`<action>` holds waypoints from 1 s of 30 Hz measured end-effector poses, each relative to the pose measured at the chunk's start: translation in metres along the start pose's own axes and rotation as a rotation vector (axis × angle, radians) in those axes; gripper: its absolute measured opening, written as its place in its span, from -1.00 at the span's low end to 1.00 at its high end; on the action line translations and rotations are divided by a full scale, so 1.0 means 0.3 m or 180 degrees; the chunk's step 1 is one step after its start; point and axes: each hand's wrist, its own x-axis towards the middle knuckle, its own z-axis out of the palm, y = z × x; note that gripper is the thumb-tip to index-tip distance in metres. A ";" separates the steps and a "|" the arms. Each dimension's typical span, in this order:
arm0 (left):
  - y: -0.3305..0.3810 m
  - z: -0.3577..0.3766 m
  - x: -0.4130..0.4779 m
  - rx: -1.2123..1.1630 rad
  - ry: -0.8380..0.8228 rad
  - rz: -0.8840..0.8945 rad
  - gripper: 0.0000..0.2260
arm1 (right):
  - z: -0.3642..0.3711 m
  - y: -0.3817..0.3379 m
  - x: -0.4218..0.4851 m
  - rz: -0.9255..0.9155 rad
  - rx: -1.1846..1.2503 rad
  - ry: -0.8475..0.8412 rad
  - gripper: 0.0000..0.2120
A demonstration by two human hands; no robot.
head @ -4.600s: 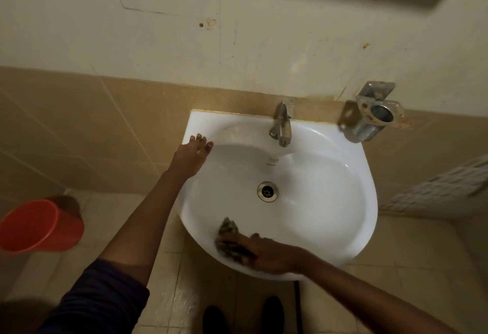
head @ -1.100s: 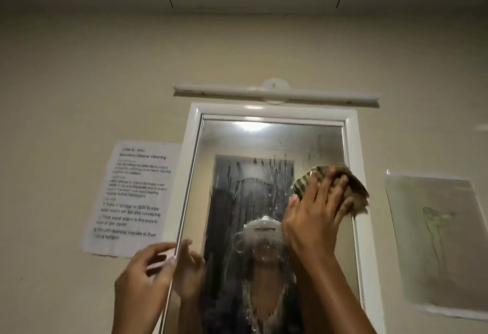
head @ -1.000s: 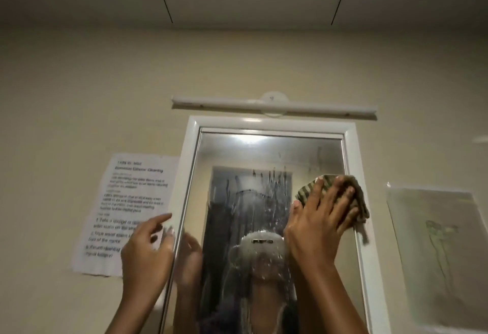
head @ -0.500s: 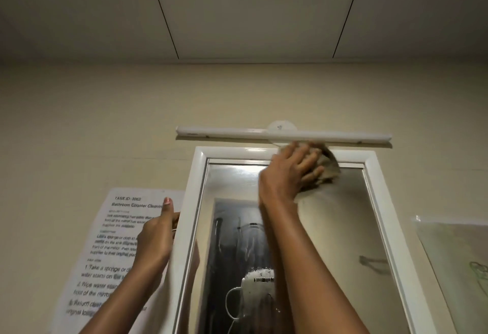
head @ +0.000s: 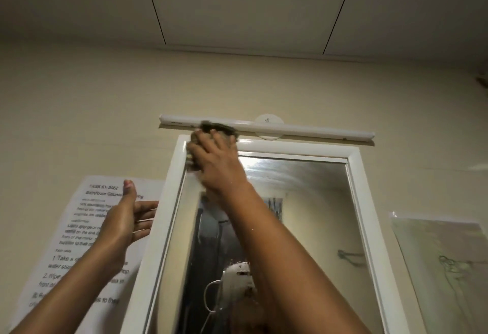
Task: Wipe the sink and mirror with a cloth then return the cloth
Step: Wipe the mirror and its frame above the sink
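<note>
A white-framed mirror [head: 311,201] hangs on the beige wall. My right hand [head: 214,159] presses a dark striped cloth [head: 219,129] against the mirror's top left corner; most of the cloth is hidden under the fingers. My left hand [head: 124,222] rests flat with its fingers spread on the left side of the frame and holds nothing. The sink is out of view below.
A white light bar [head: 303,129] runs just above the mirror, touching the cloth's top. A printed instruction sheet [head: 76,241] is taped left of the mirror, and a plastic-covered paper [head: 443,267] hangs to the right. Ceiling panels fill the top.
My right hand has slid the cloth leftward along the mirror's top edge, from the middle to the top left corner. The left hand stays on the frame's left side.
</note>
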 end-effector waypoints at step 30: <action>-0.036 -0.034 -0.066 -0.0172 0.0126 -0.0333 -0.26 | 0.062 -0.385 -0.250 0.0269 0.0246 -0.0622 -0.43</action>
